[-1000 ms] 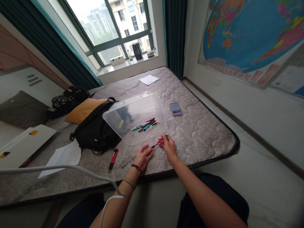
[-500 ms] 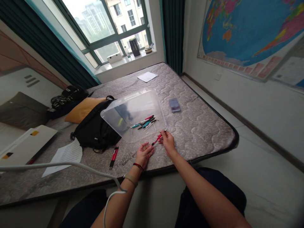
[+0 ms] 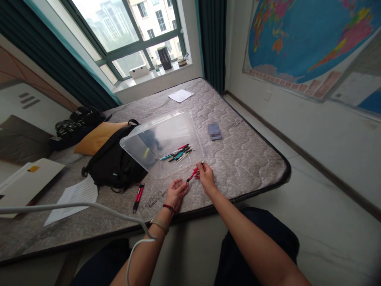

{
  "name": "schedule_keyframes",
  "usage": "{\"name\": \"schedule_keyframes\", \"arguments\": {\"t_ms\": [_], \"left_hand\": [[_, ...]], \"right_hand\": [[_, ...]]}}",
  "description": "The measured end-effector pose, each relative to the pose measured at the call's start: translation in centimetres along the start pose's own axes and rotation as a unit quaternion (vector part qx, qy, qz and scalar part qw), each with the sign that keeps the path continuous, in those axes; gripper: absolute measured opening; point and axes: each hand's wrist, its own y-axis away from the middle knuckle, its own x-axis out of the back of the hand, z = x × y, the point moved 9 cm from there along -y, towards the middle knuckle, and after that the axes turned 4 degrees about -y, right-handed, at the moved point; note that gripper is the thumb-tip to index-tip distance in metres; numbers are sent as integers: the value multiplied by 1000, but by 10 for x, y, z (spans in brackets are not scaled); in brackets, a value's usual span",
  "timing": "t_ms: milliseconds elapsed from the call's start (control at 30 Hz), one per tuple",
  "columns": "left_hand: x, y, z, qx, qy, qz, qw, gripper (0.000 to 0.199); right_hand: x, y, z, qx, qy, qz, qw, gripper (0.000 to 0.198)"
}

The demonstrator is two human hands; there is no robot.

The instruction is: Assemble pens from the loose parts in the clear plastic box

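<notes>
Grey quilted mattress (image 3: 253, 159) spreads across the head view, bearing a black bag (image 3: 111, 165), two loose pens (image 3: 138, 198) and, just beyond the hands, a clear box (image 3: 157, 137) with a jumbled pile (image 3: 178, 153) inside; a white cable (image 3: 89, 205) cuts across lower left. I see the right hand (image 3: 206, 176) pinching the red pen (image 3: 192, 175) near its upper end, its lower end meeting the left hand (image 3: 175, 193), whose grip I can't judge. It's slanted, slim, with a black lower part.

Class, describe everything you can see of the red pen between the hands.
The red pen looks slim and plastic, with a red barrel and a black end. It slants just in front of the clear bin. The right hand pinches its upper part, a tip poking past the fingers; the black end reaches the left hand, though whether that hand grips it is unclear.
</notes>
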Motion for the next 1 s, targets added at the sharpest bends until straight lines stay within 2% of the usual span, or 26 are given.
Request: {"name": "schedule_keyframes", "arguments": {"t_ms": [233,567,800,1000], "left_hand": [[-3,2,0,-1,-11,-5,1000,50],[-8,3,-2,-11,-36,-28,999,50],[-16,2,-8,-4,-85,-49,995,50],[-15,2,-12,6,-99,-58,993,50]], "right_hand": [[-2,1,0,4,14,-11,1000,40],[-14,6,-6,-15,6,-75,997,42],[-15,4,-9,-7,30,-85,996,39],[-9,2,-11,-6,39,-61,997,39]]}}
